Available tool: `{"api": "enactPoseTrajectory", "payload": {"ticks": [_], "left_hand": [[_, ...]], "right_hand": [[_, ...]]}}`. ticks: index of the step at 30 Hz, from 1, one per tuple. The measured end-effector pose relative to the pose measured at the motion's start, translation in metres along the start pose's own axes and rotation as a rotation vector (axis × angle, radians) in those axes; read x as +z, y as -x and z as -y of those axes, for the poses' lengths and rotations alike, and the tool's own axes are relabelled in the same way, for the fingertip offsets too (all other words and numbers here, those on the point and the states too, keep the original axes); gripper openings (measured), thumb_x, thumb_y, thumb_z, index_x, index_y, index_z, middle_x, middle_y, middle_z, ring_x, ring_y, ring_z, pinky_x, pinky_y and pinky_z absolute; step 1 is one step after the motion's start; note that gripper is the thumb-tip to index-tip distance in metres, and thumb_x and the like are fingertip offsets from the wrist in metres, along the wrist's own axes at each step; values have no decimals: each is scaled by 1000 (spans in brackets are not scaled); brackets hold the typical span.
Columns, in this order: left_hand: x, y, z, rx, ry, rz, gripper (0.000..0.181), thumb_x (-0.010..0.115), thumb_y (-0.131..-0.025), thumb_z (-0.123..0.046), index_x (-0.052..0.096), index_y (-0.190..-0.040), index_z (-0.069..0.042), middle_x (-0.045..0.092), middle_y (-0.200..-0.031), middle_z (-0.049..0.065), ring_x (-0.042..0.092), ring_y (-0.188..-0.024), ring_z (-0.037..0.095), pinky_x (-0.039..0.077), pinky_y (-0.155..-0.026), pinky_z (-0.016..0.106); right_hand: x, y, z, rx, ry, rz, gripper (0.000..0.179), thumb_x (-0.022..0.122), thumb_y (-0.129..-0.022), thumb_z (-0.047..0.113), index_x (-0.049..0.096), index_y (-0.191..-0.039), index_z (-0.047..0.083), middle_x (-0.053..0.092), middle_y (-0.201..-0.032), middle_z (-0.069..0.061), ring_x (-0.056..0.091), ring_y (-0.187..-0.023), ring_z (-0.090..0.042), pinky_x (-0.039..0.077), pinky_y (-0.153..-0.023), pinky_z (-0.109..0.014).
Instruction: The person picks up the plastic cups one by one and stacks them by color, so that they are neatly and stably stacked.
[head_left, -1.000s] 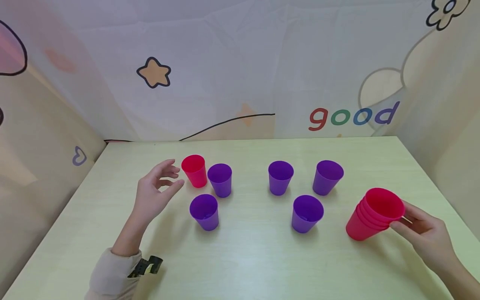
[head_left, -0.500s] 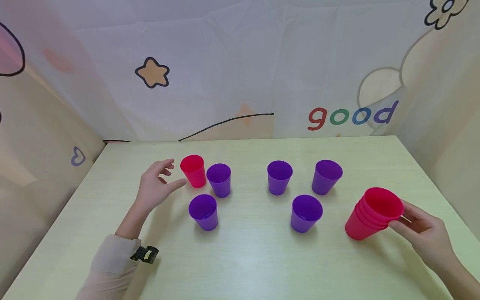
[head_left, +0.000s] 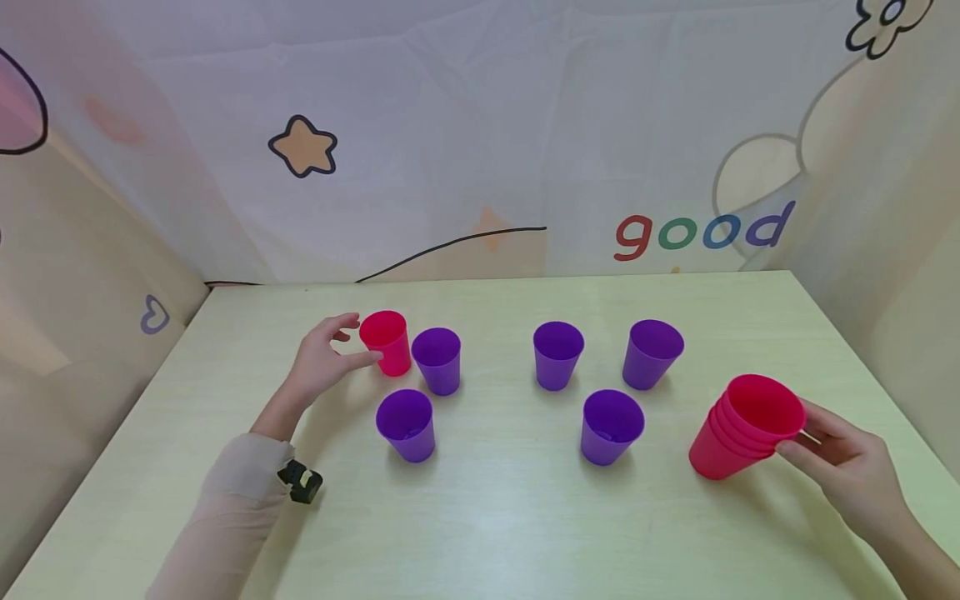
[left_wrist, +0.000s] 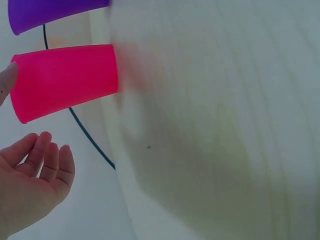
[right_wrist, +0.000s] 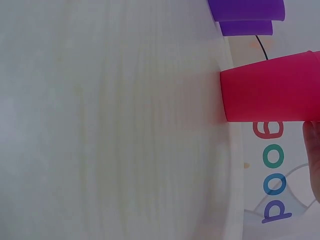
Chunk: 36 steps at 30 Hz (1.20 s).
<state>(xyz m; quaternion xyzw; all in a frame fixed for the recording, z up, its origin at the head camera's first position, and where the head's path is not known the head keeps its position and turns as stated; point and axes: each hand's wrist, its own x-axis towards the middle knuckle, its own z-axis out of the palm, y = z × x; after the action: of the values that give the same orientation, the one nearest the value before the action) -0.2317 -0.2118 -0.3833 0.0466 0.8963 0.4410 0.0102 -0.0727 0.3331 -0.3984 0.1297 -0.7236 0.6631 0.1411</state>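
From the head view, I see five purple cups (head_left: 558, 367) standing mouth-up on the surface (head_left: 480, 517), two to the left and three to the right with a wide gap between. I cannot make out whether anything lies inside them. The red cup (head_left: 387, 343) stands just beside the farther purple cup of the left pair; the left hand (head_left: 321, 362) is around its near side, fingers apart, its grip loose. The right hand (head_left: 851, 462) has its grip on the rim of the red stack (head_left: 738, 437), several cups nested together, near the right edge. The surface's far edge meets a creased cloth backdrop (head_left: 450, 150).

In the left wrist view, the red cup's smooth wall tapers to its base. The thumb overlaps its rim, contact unclear; the other fingers curve loosely, away from it.

In the right wrist view, fine grain streaks the surface, and part of the right hand lies against the stack's plain side.
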Motion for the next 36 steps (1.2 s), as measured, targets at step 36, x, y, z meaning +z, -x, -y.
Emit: {"api": "enactPoseTrajectory", "payload": {"ticks": [36], "left_hand": [[4,-5,-1,77,76,-162,58,75,-75,-27,50,-123,-5,54,-110,10,47,-104,29,43,-76,35]], "right_hand": [[2,0,3,-8,-28,2,49,51,-78,-24,55,-121,-2,64,-106,5,60,-94,-4,49,-69,-16]]}}
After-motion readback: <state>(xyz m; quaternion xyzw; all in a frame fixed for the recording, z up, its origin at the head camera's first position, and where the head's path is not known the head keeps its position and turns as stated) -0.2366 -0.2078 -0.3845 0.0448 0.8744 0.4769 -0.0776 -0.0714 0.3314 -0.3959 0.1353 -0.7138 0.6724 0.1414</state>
